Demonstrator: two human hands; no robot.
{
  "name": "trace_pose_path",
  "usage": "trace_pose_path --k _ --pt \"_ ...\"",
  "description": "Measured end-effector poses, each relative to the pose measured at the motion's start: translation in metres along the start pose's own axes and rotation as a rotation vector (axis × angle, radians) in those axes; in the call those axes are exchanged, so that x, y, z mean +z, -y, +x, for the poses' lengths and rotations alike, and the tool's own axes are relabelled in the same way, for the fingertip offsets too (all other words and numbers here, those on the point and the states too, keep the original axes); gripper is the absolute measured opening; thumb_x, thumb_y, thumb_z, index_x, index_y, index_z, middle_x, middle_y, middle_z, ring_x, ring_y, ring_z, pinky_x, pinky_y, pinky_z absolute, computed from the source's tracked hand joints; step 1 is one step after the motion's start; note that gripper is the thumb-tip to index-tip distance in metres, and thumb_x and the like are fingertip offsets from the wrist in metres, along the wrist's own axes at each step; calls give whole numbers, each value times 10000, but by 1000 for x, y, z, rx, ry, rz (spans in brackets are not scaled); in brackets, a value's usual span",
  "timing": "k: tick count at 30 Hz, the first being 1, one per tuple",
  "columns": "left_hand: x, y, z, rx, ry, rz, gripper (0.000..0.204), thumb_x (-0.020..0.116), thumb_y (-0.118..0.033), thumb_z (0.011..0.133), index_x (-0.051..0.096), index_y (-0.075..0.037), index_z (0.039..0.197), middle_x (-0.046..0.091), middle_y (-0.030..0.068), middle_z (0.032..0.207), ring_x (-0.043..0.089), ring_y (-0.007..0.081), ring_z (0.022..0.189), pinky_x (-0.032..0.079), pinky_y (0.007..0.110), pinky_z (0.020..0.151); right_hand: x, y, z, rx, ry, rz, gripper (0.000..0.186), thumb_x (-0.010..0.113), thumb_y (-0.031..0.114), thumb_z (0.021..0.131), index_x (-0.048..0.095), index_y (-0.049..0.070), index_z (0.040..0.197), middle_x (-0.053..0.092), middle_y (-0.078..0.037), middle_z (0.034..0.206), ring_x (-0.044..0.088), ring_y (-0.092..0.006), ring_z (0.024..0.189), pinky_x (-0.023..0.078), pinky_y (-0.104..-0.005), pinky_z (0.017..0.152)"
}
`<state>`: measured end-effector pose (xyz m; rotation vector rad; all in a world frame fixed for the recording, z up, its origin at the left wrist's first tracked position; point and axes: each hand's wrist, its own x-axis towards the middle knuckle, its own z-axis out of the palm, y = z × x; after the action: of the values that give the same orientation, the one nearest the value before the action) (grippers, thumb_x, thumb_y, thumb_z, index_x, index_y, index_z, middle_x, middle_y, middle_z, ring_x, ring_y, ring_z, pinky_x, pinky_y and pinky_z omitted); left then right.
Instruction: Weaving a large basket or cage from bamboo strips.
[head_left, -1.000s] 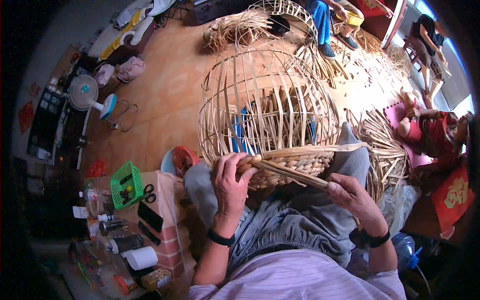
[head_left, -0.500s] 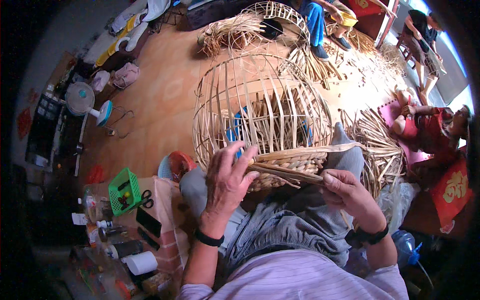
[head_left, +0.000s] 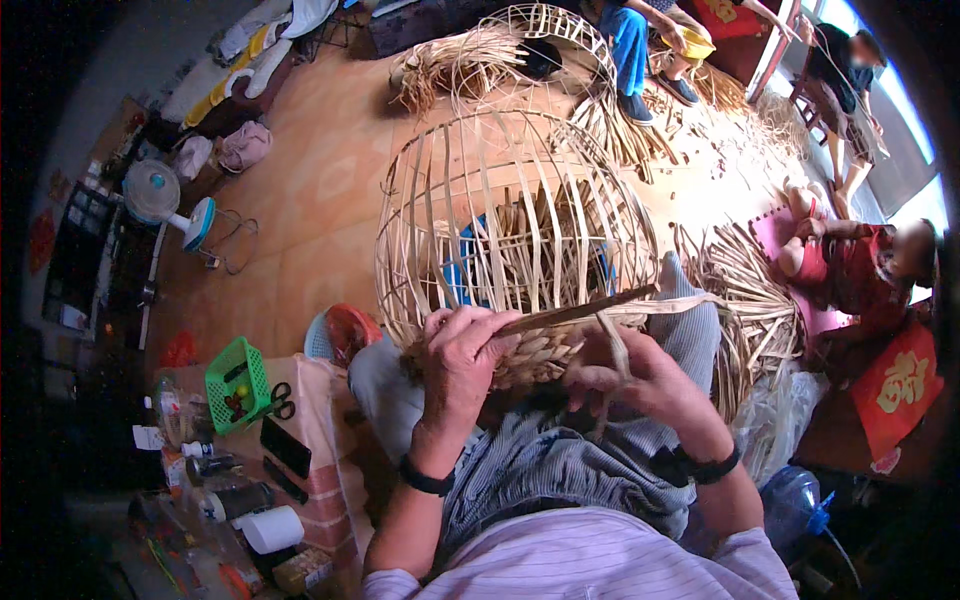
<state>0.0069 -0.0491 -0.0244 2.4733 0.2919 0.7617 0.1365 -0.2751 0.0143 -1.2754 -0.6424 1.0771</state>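
Note:
An open-ribbed basket [head_left: 520, 235] of pale strips stands against my lap, with a thick braided band [head_left: 545, 352] along its near side. My left hand [head_left: 460, 355] presses on that band, thumb and fingers closed on a stiff brown dried strip [head_left: 580, 310] that points up to the right. At the band's right part, my right hand [head_left: 650, 380] is curled and slightly blurred. A paler strip [head_left: 616, 350] runs across its fingers and hangs below them; the fingertips are partly hidden. Another long pale strip [head_left: 680, 303] lies over my right knee.
Loose dried strips [head_left: 740, 290] lie right of my leg, near a seated person in red [head_left: 850, 255]. At left, a cloth-covered surface holds a green plastic basket [head_left: 237, 380], scissors [head_left: 283, 402] and a phone [head_left: 286, 447]. A fan [head_left: 155, 192] stands beyond. Other people sit at the far right.
My right hand has left the brown strip's end, moved left and down toward the braid, and now has a paler strip across its fingers. The brown strip's free end has swung upward.

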Motion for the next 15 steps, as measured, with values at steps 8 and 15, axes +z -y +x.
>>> trace_pose_path --k 8,15 --pt "0 14 5 29 34 16 336 809 -65 821 750 -108 1149 698 80 916 669 313 929 480 447 971 17 14 71 -313 -221 -292 328 779 323 998 655 50 1130 679 -26 905 605 -86 691 486 -257 622" --pt "19 -44 -8 -61 228 450 774 831 -309 854 491 15 1469 596 292 1187 566 446 1139 472 540 1027 -7 32 120 -252 -264 79 272 650 286 1084 661 18 1045 692 -41 831 652 -131 711 526 -284 650"
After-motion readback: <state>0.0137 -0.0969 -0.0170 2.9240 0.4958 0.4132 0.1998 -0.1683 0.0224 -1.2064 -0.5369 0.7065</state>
